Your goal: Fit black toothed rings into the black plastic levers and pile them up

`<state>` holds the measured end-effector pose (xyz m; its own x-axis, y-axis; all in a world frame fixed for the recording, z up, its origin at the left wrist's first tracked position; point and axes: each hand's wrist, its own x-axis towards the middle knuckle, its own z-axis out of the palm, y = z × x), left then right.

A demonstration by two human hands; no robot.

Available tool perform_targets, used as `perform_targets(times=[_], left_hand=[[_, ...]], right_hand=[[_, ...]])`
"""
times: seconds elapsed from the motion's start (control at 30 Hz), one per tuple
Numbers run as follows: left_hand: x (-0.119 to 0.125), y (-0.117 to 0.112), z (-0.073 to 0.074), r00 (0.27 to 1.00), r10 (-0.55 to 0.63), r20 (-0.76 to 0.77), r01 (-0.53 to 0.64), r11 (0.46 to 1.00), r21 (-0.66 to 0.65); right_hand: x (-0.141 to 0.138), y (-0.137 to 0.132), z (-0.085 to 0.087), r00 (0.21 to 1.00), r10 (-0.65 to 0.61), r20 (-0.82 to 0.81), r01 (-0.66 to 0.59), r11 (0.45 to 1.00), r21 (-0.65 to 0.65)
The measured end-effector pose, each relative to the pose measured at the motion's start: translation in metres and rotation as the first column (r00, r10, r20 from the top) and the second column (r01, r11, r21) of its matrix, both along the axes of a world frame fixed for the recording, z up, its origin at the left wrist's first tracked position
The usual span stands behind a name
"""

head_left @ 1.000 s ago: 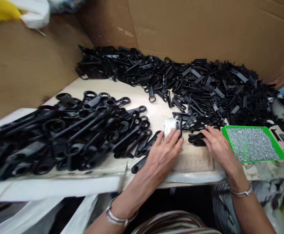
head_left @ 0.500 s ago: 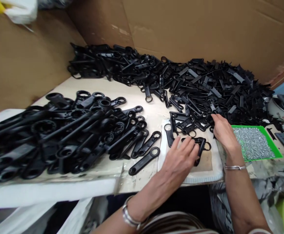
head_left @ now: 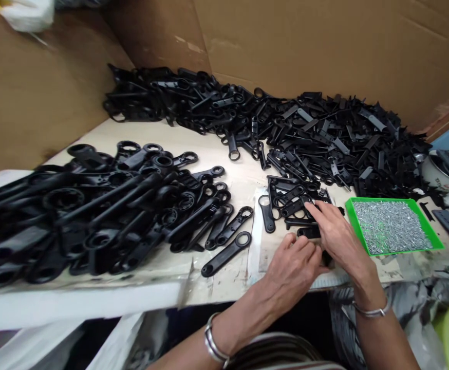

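My left hand (head_left: 292,267) rests at the table's front edge with its fingers curled under; a bit of a black plastic part (head_left: 326,257) shows beside them. My right hand (head_left: 338,236) lies just to its right, fingers stretched out flat on a small cluster of black ring-ended handles (head_left: 290,203). One loose black handle (head_left: 226,254) lies to the left of my left hand. A green tray (head_left: 351,216) of small silver metal pieces sits right of my right hand.
A big heap of black handles (head_left: 93,205) covers the table's left side. Another heap of black parts (head_left: 305,128) runs along the back against cardboard walls (head_left: 305,41). A bowl (head_left: 438,177) stands at the far right, and a tape roll (head_left: 446,321) sits low right.
My right hand drew back from the rear heap toward me, onto the small cluster. My left hand pulled nearer the table edge and curled its fingers. The view shifted slightly.
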<state>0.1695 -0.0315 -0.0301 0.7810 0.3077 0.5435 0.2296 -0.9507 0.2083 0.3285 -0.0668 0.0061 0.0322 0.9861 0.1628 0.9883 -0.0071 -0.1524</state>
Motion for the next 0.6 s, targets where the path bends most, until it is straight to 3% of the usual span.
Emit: perform_targets(times=[0.07,0.17,0.23,0.4,0.47,0.6], left_hand=[[0.002,-0.003,-0.003,1.0,-0.009,-0.023,0.009,1.0,-0.006],[0.001,-0.006,-0.007,0.999,-0.025,-0.048,0.023,0.999,-0.036],[0.0,-0.007,-0.008,0.997,-0.039,-0.06,0.035,0.997,-0.062],[0.001,-0.009,-0.01,0.996,-0.026,-0.089,0.012,0.988,-0.153],[0.0,-0.011,-0.008,0.994,-0.013,-0.112,-0.008,0.983,-0.185],[-0.005,-0.012,-0.001,0.978,-0.07,-0.196,0.02,0.969,-0.245]], right_hand=[[0.005,-0.012,0.004,0.992,0.008,-0.127,0.003,0.996,0.086],[0.017,-0.034,0.013,0.958,-0.138,-0.25,0.192,0.959,0.208],[0.022,-0.05,0.016,0.936,-0.24,-0.259,0.292,0.938,0.186],[0.011,-0.077,-0.002,0.979,-0.196,-0.057,0.192,0.979,-0.064],[0.009,-0.082,-0.013,0.982,-0.189,0.024,0.19,0.98,-0.059],[0.025,-0.088,-0.033,0.984,-0.168,0.053,0.163,0.982,0.093]])
